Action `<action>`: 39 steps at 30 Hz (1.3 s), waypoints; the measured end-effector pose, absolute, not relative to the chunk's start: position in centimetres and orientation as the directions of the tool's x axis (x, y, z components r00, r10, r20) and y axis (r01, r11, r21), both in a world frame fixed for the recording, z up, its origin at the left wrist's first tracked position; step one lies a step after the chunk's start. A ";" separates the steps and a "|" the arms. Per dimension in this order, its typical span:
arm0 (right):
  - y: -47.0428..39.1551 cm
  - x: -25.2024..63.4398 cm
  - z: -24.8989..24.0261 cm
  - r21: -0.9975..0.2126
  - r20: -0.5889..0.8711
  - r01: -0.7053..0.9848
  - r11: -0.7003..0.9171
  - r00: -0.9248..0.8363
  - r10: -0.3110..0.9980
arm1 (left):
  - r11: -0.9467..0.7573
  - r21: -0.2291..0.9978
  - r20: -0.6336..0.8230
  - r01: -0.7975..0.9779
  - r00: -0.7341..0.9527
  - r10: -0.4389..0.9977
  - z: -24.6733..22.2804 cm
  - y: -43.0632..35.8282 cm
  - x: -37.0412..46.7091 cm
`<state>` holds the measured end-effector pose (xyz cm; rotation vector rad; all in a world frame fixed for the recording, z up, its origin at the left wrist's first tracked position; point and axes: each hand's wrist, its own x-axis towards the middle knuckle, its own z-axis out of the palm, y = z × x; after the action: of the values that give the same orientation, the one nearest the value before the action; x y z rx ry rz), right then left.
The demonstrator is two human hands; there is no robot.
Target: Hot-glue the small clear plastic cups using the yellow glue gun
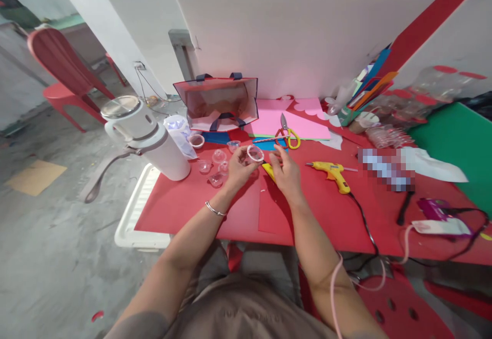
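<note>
My left hand (241, 167) is closed on a small clear plastic cup (255, 153) with a round pale rim, held above the red table covering (238, 211). To its right, my right hand (283, 171) has its fingers curved near the cup; whether anything is between them is hard to make out. A yellow cutter (268, 171) lies between the hands, partly hidden by my right hand. Several clear plastic cups (219, 156) are grouped left of my left hand. Scissors (288, 136) with red and yellow handles lie behind my right hand.
A large white flask (165, 149) stands at the left, near a paper bag (223, 105). Pink sheets (300, 121) lie at the back. A yellow glue gun (332, 171) with a black cord is to the right, near a white power strip (442, 226) and clear jars (434, 85).
</note>
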<state>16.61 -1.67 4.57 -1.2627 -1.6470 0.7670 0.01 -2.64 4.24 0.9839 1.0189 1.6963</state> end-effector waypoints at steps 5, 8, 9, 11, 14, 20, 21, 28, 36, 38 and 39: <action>-1.2 17.6 2.8 -0.485 0.286 0.808 0.334 -0.214 0.934 | -0.206 0.903 0.111 -0.378 -0.259 0.960 4.0 -2.3 -0.2; -1.1 17.4 2.1 -0.395 0.242 0.855 0.336 -0.256 0.936 | -0.143 0.891 0.066 -0.431 -0.189 0.980 4.1 -2.3 -0.3; -1.1 17.3 2.1 -0.376 0.237 0.864 0.335 -0.260 0.936 | -0.123 0.885 0.053 -0.450 -0.165 0.985 4.1 -2.3 -0.4; -1.2 17.2 2.1 -0.348 0.231 0.879 0.326 -0.257 0.938 | -0.084 0.866 0.025 -0.493 -0.125 0.992 4.1 -2.3 -0.7; -1.1 17.2 2.2 -0.381 0.220 0.880 0.284 -0.212 0.952 | -0.040 0.816 -0.012 -0.577 -0.086 0.996 4.3 -2.2 -1.1; -0.6 17.1 2.8 -0.634 0.363 0.707 0.313 -0.086 0.928 | -0.015 0.781 -0.086 -0.625 -0.132 0.987 4.8 -2.2 -1.4; -0.5 17.0 3.0 -0.655 0.397 0.673 0.344 -0.081 0.914 | -0.022 0.785 -0.087 -0.620 -0.145 0.986 4.9 -2.2 -1.4; -1.6 18.6 5.2 -0.680 0.450 0.575 0.455 -0.163 0.878 | -0.011 0.741 -0.085 -0.671 -0.109 0.990 5.6 -2.3 -0.8; -9.5 21.5 7.5 -0.863 0.309 0.393 0.317 -0.085 0.947 | -0.056 0.704 -0.103 -0.708 -0.179 0.978 6.9 -6.1 0.7; -11.0 20.4 7.8 -0.953 0.184 0.244 0.181 -0.012 0.983 | -0.101 0.708 -0.061 -0.699 -0.203 0.977 6.5 -7.7 1.4; -11.4 19.7 7.9 -0.975 0.144 0.175 0.136 0.029 0.989 | -0.112 0.720 -0.043 -0.685 -0.205 0.978 6.3 -8.4 1.7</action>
<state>19.68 -11.44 7.90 -1.2466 -1.3666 0.9866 1.67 -8.45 6.31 0.5393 0.7374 1.6524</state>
